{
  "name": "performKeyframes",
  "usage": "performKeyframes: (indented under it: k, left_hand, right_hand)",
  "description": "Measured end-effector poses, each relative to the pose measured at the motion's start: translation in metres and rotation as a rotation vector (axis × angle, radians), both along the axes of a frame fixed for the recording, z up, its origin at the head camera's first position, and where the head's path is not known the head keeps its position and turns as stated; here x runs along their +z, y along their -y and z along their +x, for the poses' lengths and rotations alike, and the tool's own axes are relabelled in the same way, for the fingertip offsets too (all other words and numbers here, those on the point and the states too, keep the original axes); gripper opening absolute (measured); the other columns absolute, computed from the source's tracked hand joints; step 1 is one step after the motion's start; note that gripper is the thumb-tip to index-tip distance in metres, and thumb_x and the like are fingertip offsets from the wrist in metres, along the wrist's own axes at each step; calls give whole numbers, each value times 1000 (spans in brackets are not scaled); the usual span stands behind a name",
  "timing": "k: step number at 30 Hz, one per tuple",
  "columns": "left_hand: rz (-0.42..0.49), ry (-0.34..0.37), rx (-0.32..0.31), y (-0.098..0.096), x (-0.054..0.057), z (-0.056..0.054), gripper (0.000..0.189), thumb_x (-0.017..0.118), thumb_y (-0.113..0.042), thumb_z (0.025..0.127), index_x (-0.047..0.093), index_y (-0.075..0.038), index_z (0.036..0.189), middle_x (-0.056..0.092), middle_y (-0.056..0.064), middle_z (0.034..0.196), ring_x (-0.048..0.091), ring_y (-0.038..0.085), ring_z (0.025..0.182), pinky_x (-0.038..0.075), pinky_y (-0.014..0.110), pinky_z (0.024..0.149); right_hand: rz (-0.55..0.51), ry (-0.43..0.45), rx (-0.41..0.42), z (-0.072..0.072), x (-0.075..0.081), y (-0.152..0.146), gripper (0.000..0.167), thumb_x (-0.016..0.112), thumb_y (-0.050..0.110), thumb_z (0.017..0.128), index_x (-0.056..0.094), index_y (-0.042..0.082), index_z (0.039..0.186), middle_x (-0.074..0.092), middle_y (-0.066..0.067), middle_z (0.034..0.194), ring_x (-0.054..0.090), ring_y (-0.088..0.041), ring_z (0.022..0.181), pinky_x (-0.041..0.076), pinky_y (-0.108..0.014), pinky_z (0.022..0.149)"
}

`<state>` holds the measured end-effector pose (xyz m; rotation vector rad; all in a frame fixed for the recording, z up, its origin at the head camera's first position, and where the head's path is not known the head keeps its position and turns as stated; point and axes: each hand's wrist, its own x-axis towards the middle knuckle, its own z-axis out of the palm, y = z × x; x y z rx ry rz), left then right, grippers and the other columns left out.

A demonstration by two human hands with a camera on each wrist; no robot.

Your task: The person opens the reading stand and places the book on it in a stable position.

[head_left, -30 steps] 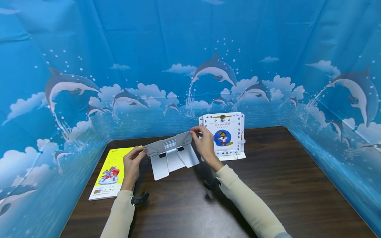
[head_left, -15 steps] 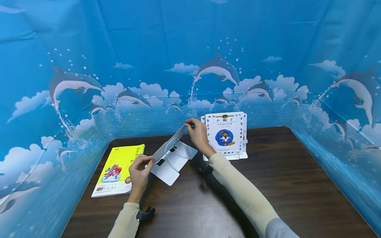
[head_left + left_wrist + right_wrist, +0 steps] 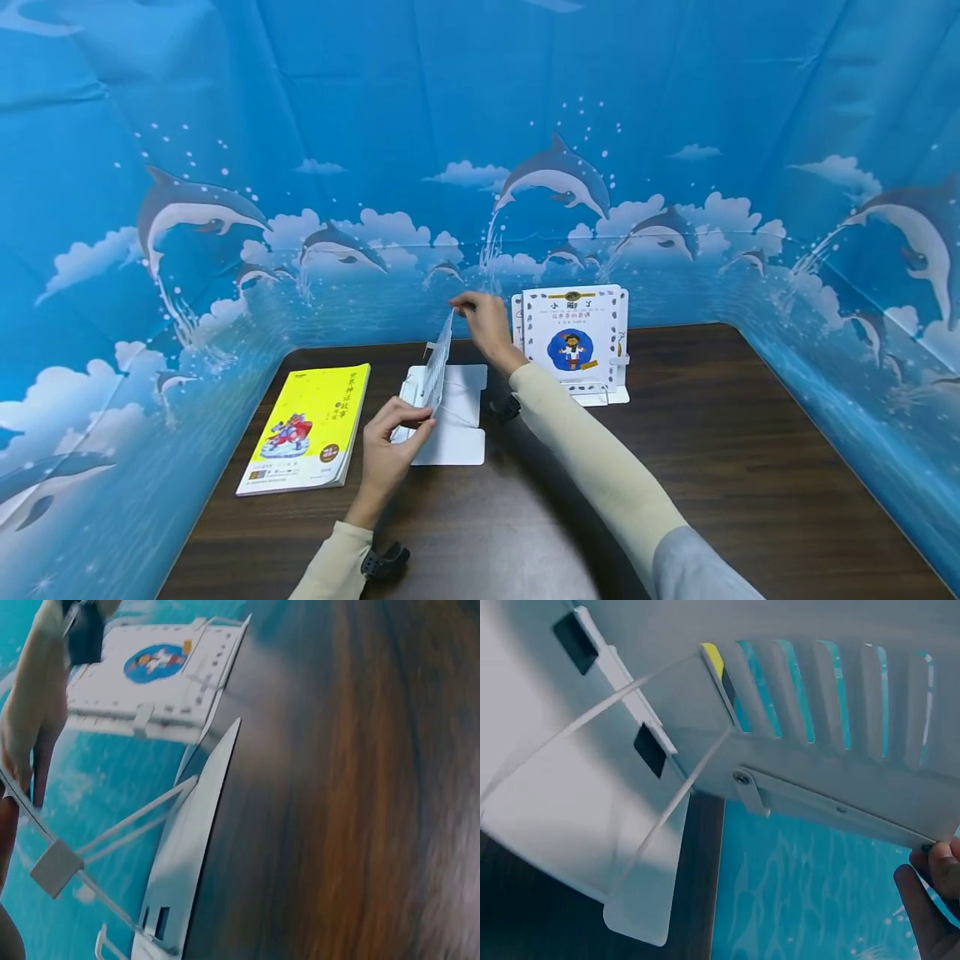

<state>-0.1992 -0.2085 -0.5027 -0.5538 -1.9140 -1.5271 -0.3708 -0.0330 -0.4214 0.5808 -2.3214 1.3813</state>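
Note:
A white metal book stand is seen nearly edge-on, its slotted panel tilted up from a flat base on the table. My left hand pinches the panel's near lower corner. The far upper corner is pinched by my right hand. Wire struts run between base and slotted panel in the right wrist view, where my right fingers grip the panel's edge. In the left wrist view the stand's base shows from the side, and only bits of my left fingers appear at the left border.
A yellow-covered book lies flat on the dark wooden table, left of the stand. At the back right, a white book leans on a second white stand. A blue dolphin-print curtain surrounds the table.
The held stand has been turned from facing forward to nearly edge-on. My left hand has moved right and toward me; my right hand has moved left and away. The yellow book is more exposed.

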Motion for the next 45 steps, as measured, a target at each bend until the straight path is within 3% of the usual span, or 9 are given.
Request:
performKeyframes:
  k: [5, 8, 13, 17, 22, 26, 34, 40, 45]
  left_hand:
    - [-41, -48, -9, -19, 2, 2, 20, 87, 10, 81, 83, 1, 98, 74, 13, 92, 71, 14, 86, 56, 15, 77]
    - [-61, -75, 0, -28, 3, 3, 18, 88, 7, 82, 84, 0, 97, 74, 10, 91, 70, 15, 83, 56, 16, 73]
    - [-70, -35, 31, -38, 4, 5, 16, 88, 0, 85, 85, -7, 99, 72, 5, 91, 68, 14, 81, 56, 21, 69]
    - [-80, -24, 21, -38, 7, 4, 15, 88, -1, 86, 85, -8, 99, 72, 4, 91, 67, 12, 80, 57, 22, 69]
    - [-91, -15, 22, -28, 15, -5, 15, 82, 3, 90, 83, -9, 98, 73, 7, 90, 66, 9, 80, 56, 15, 75]
    - [-95, 94, 80, -16, 26, -17, 9, 78, -4, 96, 81, -8, 103, 74, 8, 95, 66, 6, 86, 54, 13, 81]
    - [-90, 318, 123, 8, 41, -54, 21, 73, -16, 103, 77, -3, 118, 77, 14, 111, 69, 3, 88, 56, 13, 83]
    - [-55, 405, 96, 22, 41, -85, 25, 69, -17, 106, 75, -1, 123, 75, 19, 119, 70, 5, 92, 57, 12, 84]
    - [-76, 474, 122, 26, 40, -104, 28, 64, -21, 108, 72, -4, 130, 73, 16, 123, 71, 20, 107, 61, 29, 97]
  right_hand:
    - [51, 35, 50, -3, 4, 9, 26, 57, 3, 109, 80, 6, 120, 81, -12, 115, 77, -24, 97, 52, -29, 71]
    - [66, 46, 86, -3, 6, 14, 27, 56, 3, 109, 79, 6, 123, 80, -11, 118, 76, -23, 97, 57, -28, 76]
    - [84, 49, 114, -1, 7, 17, 28, 55, 5, 110, 79, 7, 125, 80, -10, 121, 76, -21, 101, 61, -32, 83]
    - [101, 65, 120, 0, 8, 17, 29, 54, 5, 111, 78, 8, 127, 79, -10, 123, 76, -22, 98, 59, -31, 78]
    - [107, 103, 180, 4, 9, 12, 36, 48, 3, 112, 71, 8, 139, 76, -13, 128, 76, -26, 102, 63, -32, 83]
    - [41, 134, 193, 11, 7, 1, 36, 46, 7, 114, 65, 8, 145, 74, -13, 130, 75, -27, 107, 64, -33, 87]
    - [-84, 133, 129, 37, -6, -28, 24, 53, 14, 113, 73, 8, 123, 75, -13, 112, 76, -28, 94, 62, -32, 76]
    - [-196, 197, 150, 75, -16, -42, 23, 55, 16, 112, 72, 4, 120, 74, -19, 107, 75, -39, 94, 64, -42, 78]
    - [-320, 231, 188, 113, -24, -44, 24, 58, 20, 111, 69, 1, 120, 72, -24, 103, 72, -45, 90, 65, -43, 76]
